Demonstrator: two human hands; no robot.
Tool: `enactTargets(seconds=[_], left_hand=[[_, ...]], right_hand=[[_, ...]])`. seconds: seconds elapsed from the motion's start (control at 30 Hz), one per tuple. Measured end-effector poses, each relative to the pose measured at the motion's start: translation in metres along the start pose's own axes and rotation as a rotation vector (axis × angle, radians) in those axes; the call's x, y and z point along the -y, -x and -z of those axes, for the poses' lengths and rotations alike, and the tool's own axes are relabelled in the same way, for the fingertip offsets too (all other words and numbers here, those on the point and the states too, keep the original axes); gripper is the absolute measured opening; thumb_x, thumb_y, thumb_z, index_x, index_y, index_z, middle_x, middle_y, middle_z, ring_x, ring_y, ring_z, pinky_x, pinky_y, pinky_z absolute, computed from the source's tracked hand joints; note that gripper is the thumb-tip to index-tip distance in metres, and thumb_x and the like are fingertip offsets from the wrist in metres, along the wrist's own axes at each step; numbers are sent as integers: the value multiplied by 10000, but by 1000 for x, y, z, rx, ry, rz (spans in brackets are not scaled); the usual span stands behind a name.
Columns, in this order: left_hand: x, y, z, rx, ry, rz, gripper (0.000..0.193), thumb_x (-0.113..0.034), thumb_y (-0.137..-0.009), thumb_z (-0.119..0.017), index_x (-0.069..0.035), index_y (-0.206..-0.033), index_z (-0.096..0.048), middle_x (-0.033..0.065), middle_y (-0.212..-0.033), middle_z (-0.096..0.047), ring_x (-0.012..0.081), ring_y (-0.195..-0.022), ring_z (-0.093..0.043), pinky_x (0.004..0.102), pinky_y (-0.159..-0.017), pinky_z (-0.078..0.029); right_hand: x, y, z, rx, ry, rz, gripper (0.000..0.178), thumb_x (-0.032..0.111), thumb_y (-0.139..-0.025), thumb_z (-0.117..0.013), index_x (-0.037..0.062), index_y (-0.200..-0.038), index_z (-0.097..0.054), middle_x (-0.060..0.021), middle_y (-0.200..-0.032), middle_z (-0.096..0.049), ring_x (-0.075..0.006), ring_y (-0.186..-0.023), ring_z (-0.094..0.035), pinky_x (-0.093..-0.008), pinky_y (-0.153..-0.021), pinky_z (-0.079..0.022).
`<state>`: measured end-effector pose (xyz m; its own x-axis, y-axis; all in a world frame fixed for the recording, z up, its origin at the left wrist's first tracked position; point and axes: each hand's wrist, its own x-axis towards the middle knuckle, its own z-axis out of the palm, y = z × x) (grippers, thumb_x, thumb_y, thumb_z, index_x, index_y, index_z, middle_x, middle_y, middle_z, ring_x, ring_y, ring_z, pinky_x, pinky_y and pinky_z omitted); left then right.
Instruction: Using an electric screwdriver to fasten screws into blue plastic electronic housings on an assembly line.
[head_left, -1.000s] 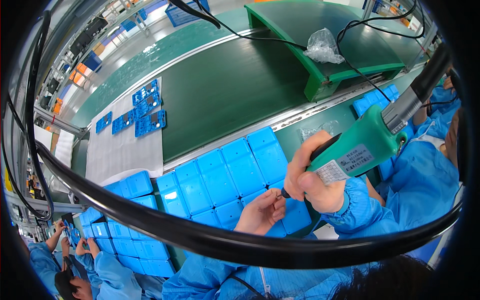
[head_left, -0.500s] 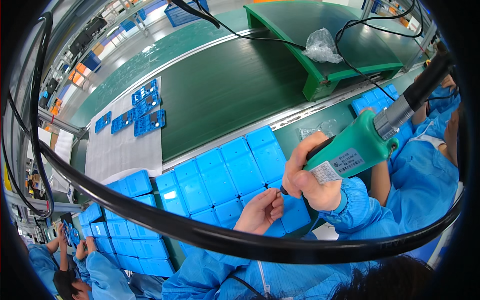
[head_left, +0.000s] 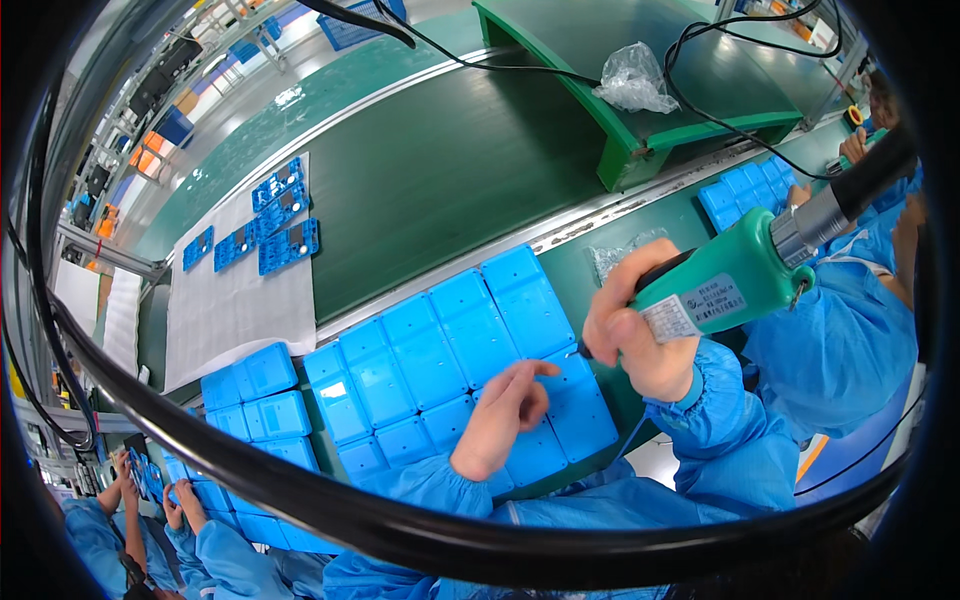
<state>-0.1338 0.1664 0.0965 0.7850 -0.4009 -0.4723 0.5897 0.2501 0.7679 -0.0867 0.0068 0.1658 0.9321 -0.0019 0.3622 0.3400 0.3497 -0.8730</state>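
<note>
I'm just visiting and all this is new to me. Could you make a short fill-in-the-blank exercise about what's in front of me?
1. The person's ____ hand grips a green handheld tool.
2. Beneath the other hand are plastic cases coloured ____.
3. Small blue pieces lie on a ____ sheet.
4. Crumpled clear plastic rests on a raised stand coloured ____.

Missing words: right; blue; white; green.

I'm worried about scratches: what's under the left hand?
Blue plastic cases, set in rows, lie beneath the left hand. The hand covers part of their surface, so any scratches or small parts there can't be seen.
</note>
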Motion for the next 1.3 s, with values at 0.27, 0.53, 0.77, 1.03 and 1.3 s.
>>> enactTargets(seconds=[0.27, 0.53, 0.77, 1.03, 1.3], left_hand=[[-4, -29, 10, -300, -1711, -607, 441, -55, -683, -536, -147, -1114, -566, 52, -540, -537, 217, -465, -540, 340, -429, -418], [-2, -34, 12, -292, -1753, -574, 432, -62, -718, -499, -147, -1139, -551, 48, -562, -542, 212, -503, -560, 330, -448, -434], [0, -36, 12, -306, -1722, -575, 436, -62, -730, -488, -151, -1154, -542, 48, -562, -542, 219, -498, -558, 334, -451, -435], [0, -32, 16, -333, -1764, -558, 428, -73, -741, -488, -179, -1151, -548, 63, -518, -539, 223, -465, -553, 338, -424, -425], [3, -29, 15, -381, -1759, -640, 399, -93, -741, -495, -197, -1119, -566, 47, -506, -544, 212, -468, -564, 343, -422, -426]], right_hand=[[-24, 2, 15, -19, 104, 27, 236, -17, -690, -669, 11, -851, -499, -43, -674, -519, -87, -568, -498, -213, -503, -405], [-31, 2, 13, -10, 106, -33, 210, -1, -694, -678, 36, -820, -514, -20, -653, -517, -83, -577, -518, -218, -506, -423], [-37, 2, 13, -8, 107, -19, 207, 0, -697, -683, 41, -813, -516, -16, -653, -522, -80, -575, -519, -217, -507, -426], [-42, 12, 20, 168, 430, -16, 211, -23, -689, -665, 17, -837, -521, -18, -664, -531, -101, -595, -513, -245, -515, -405], [-50, 22, 7, -42, 139, -103, 243, -32, -684, -661, 22, -864, -507, -15, -677, -512, -90, -606, -499, -231, -540, -408]])
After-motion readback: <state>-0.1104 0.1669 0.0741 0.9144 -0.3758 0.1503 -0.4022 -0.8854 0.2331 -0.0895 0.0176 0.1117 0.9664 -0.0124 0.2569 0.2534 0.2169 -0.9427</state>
